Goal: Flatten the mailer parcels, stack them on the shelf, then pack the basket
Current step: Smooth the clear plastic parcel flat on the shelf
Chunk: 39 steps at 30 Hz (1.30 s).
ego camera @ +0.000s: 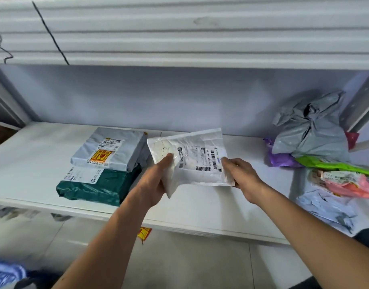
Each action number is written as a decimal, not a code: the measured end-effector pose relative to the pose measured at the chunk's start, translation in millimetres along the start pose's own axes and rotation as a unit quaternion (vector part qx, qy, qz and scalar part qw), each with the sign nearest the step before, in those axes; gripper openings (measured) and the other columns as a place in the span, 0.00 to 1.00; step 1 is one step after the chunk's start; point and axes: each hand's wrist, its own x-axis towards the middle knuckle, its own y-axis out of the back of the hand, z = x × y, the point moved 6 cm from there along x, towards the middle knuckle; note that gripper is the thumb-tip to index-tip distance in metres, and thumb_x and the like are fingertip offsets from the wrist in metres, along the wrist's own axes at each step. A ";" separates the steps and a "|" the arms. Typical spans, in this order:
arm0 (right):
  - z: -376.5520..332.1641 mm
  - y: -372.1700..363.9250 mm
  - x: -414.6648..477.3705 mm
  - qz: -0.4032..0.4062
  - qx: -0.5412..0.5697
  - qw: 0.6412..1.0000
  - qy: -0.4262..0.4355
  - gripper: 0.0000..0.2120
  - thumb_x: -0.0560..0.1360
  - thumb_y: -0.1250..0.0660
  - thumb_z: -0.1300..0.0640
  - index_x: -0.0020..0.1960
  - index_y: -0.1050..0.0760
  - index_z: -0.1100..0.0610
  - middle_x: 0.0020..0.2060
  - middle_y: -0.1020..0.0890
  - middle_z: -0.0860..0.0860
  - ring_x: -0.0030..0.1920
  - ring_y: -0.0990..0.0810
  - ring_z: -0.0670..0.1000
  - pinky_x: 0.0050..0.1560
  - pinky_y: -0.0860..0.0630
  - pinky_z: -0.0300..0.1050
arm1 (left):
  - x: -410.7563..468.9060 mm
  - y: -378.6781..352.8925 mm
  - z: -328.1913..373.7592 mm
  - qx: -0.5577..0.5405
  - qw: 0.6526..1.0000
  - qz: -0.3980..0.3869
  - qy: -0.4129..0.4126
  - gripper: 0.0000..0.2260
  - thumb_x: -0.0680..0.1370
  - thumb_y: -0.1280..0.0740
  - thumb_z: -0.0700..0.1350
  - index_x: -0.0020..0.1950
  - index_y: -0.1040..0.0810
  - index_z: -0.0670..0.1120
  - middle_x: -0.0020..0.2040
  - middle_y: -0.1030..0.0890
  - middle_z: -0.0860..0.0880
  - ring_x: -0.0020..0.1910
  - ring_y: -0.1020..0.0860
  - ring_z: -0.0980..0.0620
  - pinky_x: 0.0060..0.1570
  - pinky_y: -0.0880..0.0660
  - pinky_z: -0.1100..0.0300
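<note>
I hold a white mailer parcel with a barcode label above the white shelf. My left hand grips its left edge, thumb on top. My right hand pinches its lower right corner. To the left, a grey parcel with an orange sticker lies stacked on a dark green parcel. At the right of the shelf lies a loose heap: a crumpled grey mailer, a purple one, a bright green one, a pink one and a pale blue-white one.
An upper shelf board hangs over the work area, with a black cable running across it. An orange sticker hangs below the shelf's front edge. Tiled floor lies beneath. Blue-and-white fabric shows at bottom left.
</note>
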 end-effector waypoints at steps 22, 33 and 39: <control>45.9 15.2 -9.7 0.017 -0.549 0.835 0.005 0.21 0.77 0.42 0.39 0.57 0.23 0.54 0.55 0.19 0.55 0.57 0.21 0.58 0.51 0.27 0.46 | 38.1 -47.3 -53.2 0.687 0.698 0.108 -0.169 0.26 0.81 0.48 0.59 0.76 0.41 0.48 0.77 0.41 0.44 0.76 0.43 0.43 0.72 0.42 0.46; 34.8 -38.3 5.1 0.052 -0.569 0.759 0.312 0.23 0.80 0.43 0.51 0.71 0.31 0.60 0.68 0.27 0.58 0.70 0.30 0.60 0.70 0.32 0.54 | 46.1 -70.8 -113.3 0.793 0.591 0.059 -0.132 0.37 0.73 0.73 0.60 0.80 0.58 0.50 0.80 0.58 0.51 0.77 0.66 0.47 0.69 0.72 0.43; 71.9 -44.2 12.8 0.029 -0.560 0.784 0.266 0.33 0.79 0.60 0.44 0.77 0.40 0.60 0.76 0.39 0.55 0.77 0.42 0.53 0.76 0.48 0.47 | 41.6 -60.7 -119.5 0.791 0.597 0.051 -0.124 0.29 0.78 0.68 0.61 0.78 0.64 0.52 0.78 0.65 0.53 0.76 0.70 0.48 0.71 0.70 0.42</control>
